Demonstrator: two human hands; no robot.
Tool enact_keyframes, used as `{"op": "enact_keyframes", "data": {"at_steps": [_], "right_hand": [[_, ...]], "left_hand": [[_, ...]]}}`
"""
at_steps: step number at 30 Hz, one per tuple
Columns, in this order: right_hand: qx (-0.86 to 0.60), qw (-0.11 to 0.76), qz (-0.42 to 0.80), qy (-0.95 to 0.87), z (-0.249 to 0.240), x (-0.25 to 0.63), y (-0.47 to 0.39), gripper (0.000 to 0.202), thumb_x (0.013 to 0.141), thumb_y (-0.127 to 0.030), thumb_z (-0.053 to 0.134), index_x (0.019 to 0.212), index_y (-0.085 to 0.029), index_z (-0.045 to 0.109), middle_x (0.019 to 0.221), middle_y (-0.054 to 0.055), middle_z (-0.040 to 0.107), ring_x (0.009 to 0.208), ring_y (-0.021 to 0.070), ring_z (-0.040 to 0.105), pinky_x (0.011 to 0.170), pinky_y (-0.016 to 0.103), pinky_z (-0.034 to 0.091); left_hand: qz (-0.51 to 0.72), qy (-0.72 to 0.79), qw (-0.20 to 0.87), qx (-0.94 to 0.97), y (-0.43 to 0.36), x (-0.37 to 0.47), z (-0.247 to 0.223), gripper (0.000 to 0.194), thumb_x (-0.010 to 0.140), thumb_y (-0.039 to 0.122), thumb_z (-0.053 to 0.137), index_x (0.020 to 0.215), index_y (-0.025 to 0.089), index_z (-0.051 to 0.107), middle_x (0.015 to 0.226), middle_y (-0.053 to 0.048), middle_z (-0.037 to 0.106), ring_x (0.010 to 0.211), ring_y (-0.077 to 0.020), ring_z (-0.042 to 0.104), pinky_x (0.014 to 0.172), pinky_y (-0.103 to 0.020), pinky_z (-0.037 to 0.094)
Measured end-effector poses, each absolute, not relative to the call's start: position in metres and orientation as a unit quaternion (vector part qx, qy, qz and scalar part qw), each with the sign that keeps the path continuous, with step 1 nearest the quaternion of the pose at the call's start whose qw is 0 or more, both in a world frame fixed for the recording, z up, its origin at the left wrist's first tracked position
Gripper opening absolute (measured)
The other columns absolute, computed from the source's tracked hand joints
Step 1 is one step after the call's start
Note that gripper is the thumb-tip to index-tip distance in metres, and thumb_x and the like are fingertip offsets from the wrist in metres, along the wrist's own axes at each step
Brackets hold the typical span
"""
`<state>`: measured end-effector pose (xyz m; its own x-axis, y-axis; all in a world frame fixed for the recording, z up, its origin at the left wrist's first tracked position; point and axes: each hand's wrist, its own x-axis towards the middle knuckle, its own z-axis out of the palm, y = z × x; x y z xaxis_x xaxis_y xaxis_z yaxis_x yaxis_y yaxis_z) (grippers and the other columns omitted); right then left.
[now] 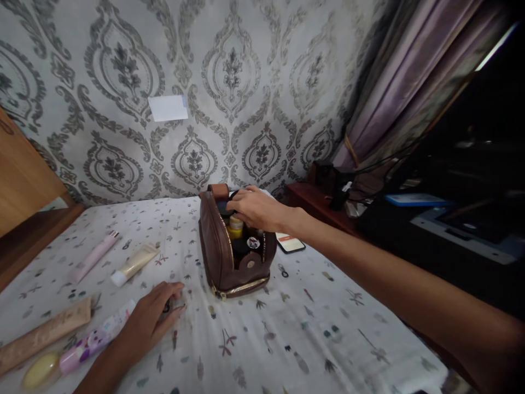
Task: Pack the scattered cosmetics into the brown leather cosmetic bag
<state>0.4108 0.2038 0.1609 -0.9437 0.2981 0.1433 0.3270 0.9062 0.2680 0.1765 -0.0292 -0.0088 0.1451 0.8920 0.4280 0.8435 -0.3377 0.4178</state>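
A brown zipped bag [213, 241] stands unzipped on the patterned white cloth, with a yellow container [235, 228] and several dark items inside. My right hand [258, 208] reaches over the bag's right side, its fingertips down at the opening; whatever they may hold is hidden. My left hand [153, 314] rests low over the cloth, left of the bag, fingers apart and nothing between them. Beside it lies a purple and white tube [92, 342]. Farther left are a beige tube [45, 335], a cream tube [135, 264] and a pink tube [94, 256].
A pale yellow oval item [41, 371] lies at the lower left. Behind the bag's right side is a phone [291, 243]. Patterned wall stands at the back, a wooden panel [24, 175] at left, and dark red furniture [315, 205] with cables at right.
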Motion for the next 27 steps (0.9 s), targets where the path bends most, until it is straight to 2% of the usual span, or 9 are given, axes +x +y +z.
{"op": "enact_keyframes", "data": {"at_steps": [5, 8, 10, 12, 14, 17, 21, 24, 27], "right_hand": [[-0.133, 0.236, -0.088, -0.959, 0.143, 0.404, 0.159, 0.018, 0.099, -0.018, 0.052, 0.088, -0.014, 0.066, 0.087, 0.009, 0.069, 0.084, 0.0205, 0.057, 0.078, 0.032, 0.037], [-0.058, 0.296, -0.037, -0.953, 0.115, 0.393, 0.127, 0.024, 0.100, -0.017, 0.048, 0.083, -0.014, 0.064, 0.079, 0.007, 0.065, 0.075, 0.0177, 0.053, 0.068, 0.029, 0.039], [-0.012, 0.313, 0.007, -0.950, 0.096, 0.384, 0.105, 0.027, 0.102, -0.023, 0.046, 0.082, -0.015, 0.062, 0.074, 0.004, 0.062, 0.070, 0.0161, 0.051, 0.066, 0.027, 0.040], [0.016, 0.297, 0.049, -0.954, 0.078, 0.373, 0.088, 0.029, 0.102, -0.033, 0.048, 0.082, -0.017, 0.061, 0.072, 0.003, 0.060, 0.071, 0.0166, 0.053, 0.068, 0.027, 0.043], [0.024, 0.291, 0.107, -0.950, 0.060, 0.361, 0.075, 0.028, 0.099, -0.034, 0.053, 0.078, -0.018, 0.058, 0.072, 0.001, 0.060, 0.072, 0.0156, 0.053, 0.070, 0.026, 0.044], [-0.012, 0.293, 0.232, -0.928, 0.035, 0.340, 0.062, 0.031, 0.091, -0.028, 0.063, 0.064, -0.019, 0.049, 0.067, -0.002, 0.056, 0.066, 0.0124, 0.052, 0.065, 0.024, 0.040], [-0.102, 0.273, 0.447, -0.846, 0.008, 0.315, 0.053, 0.038, 0.085, -0.019, 0.059, 0.055, -0.019, 0.036, 0.053, -0.007, 0.039, 0.052, 0.0080, 0.038, 0.053, 0.023, 0.028], [-0.122, 0.268, 0.570, -0.767, -0.006, 0.301, 0.051, 0.039, 0.085, -0.028, 0.053, 0.053, -0.020, 0.033, 0.050, -0.007, 0.032, 0.050, 0.0080, 0.032, 0.050, 0.023, 0.025], [-0.146, 0.264, 0.623, -0.721, -0.017, 0.294, 0.050, 0.042, 0.086, -0.040, 0.052, 0.052, -0.022, 0.035, 0.047, -0.006, 0.036, 0.047, 0.0088, 0.033, 0.048, 0.023, 0.027]], "left_hand": [[0.309, 0.597, 0.059, 0.738, -0.028, 0.176, -0.014, 0.026, 0.096, 0.035, 0.054, 0.120, 0.025, 0.055, 0.095, -0.004, 0.068, 0.085, -0.0195, 0.068, 0.075, -0.028, 0.055], [0.314, 0.600, 0.058, 0.733, -0.027, 0.178, -0.012, 0.027, 0.095, 0.037, 0.055, 0.119, 0.025, 0.056, 0.092, -0.004, 0.068, 0.081, -0.0189, 0.067, 0.072, -0.027, 0.055], [0.315, 0.597, 0.062, 0.735, -0.027, 0.178, -0.012, 0.023, 0.096, 0.035, 0.053, 0.115, 0.025, 0.057, 0.091, -0.004, 0.068, 0.080, -0.0190, 0.067, 0.072, -0.028, 0.055], [0.328, 0.586, 0.055, 0.738, -0.026, 0.176, -0.013, 0.019, 0.096, 0.034, 0.050, 0.110, 0.024, 0.059, 0.090, -0.004, 0.068, 0.080, -0.0196, 0.066, 0.070, -0.028, 0.055], [0.349, 0.574, 0.037, 0.740, -0.025, 0.172, -0.014, 0.021, 0.095, 0.033, 0.048, 0.110, 0.024, 0.059, 0.093, -0.006, 0.068, 0.083, -0.0208, 0.067, 0.071, -0.030, 0.055], [0.362, 0.587, 0.011, 0.724, -0.025, 0.166, -0.015, 0.029, 0.091, 0.031, 0.050, 0.118, 0.022, 0.056, 0.098, -0.007, 0.068, 0.088, -0.0222, 0.066, 0.076, -0.032, 0.055], [0.353, 0.641, -0.019, 0.682, -0.024, 0.162, -0.010, 0.024, 0.094, 0.024, 0.046, 0.113, 0.019, 0.058, 0.092, -0.006, 0.068, 0.086, -0.0208, 0.065, 0.076, -0.033, 0.052], [0.347, 0.659, -0.074, 0.663, -0.022, 0.159, -0.008, 0.020, 0.096, 0.022, 0.044, 0.108, 0.019, 0.060, 0.091, -0.007, 0.068, 0.086, -0.0209, 0.064, 0.076, -0.033, 0.051], [0.331, 0.662, -0.133, 0.660, -0.022, 0.154, -0.007, 0.019, 0.096, 0.019, 0.044, 0.107, 0.018, 0.060, 0.093, -0.008, 0.069, 0.088, -0.0221, 0.063, 0.079, -0.035, 0.051]]}}
